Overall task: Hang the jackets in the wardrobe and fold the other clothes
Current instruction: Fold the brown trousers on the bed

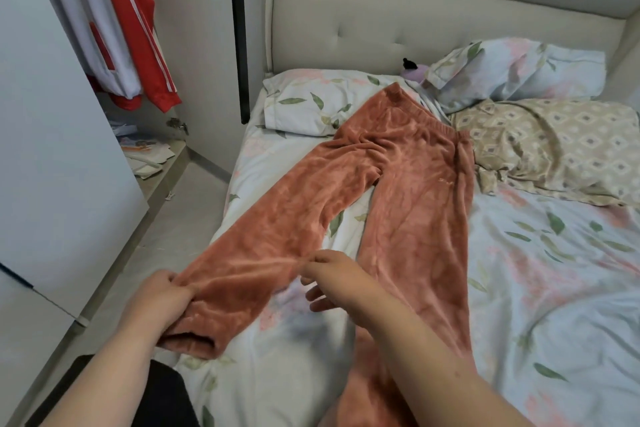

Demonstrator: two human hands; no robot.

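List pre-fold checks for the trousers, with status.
1. Left hand grips one leg above its cuff: ok.
2. Right hand pinches that leg's inner edge: ok.
3. Other leg's cuff straight: cannot tell, the right forearm hides it.
4. Waistband smooth: not ok, it bunches and lies partly on a pillow.
5. Beige cloth clear of the trousers: not ok, it touches the waistband.

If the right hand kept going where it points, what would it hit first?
The right hand pinches the trousers, so that leg comes first. After it, perhaps the wardrobe door, but depth is unclear.
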